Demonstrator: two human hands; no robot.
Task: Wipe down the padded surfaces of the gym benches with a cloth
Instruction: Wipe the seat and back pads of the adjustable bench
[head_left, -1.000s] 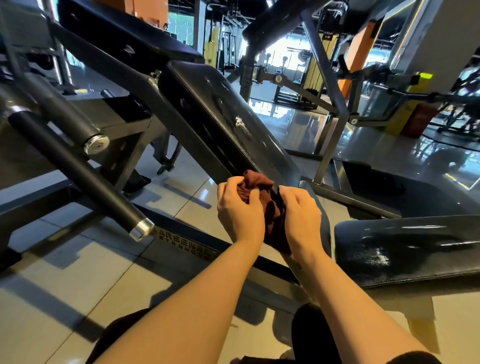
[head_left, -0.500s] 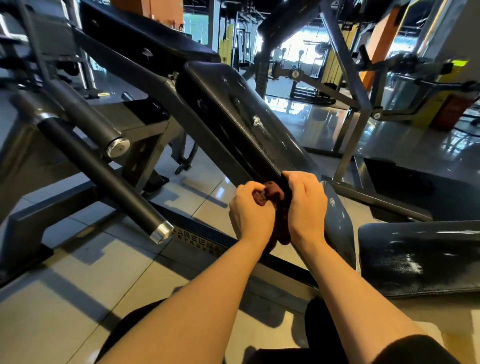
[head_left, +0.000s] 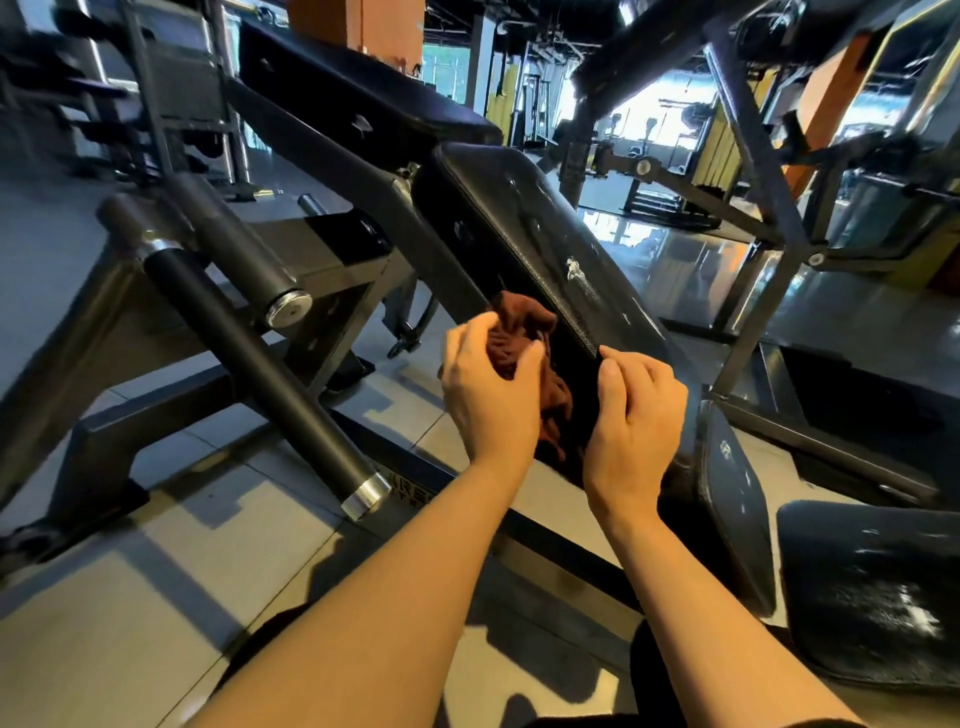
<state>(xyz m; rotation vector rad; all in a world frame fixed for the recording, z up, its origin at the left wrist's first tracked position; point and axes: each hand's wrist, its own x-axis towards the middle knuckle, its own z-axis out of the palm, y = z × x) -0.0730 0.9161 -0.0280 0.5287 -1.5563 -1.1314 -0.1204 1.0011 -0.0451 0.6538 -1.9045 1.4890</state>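
Nearest, at 5 o'clock, a black seat pad (head_left: 872, 592) gleams. At centre, the left hand (head_left: 488, 395) clutches a bunched reddish-brown cloth (head_left: 524, 343) against the lower end of the sloping black pad (head_left: 540, 244). The right hand (head_left: 631, 415), fingers curled, grips the cloth's dark hanging part. At 10 o'clock, black roller bars (head_left: 249, 364) cross.

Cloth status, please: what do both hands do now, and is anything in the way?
Left hand grips brown cloth. Right hand on cloth's lower part, grip unclear. Cloth bunched against angled black pad. Nothing blocking pad.
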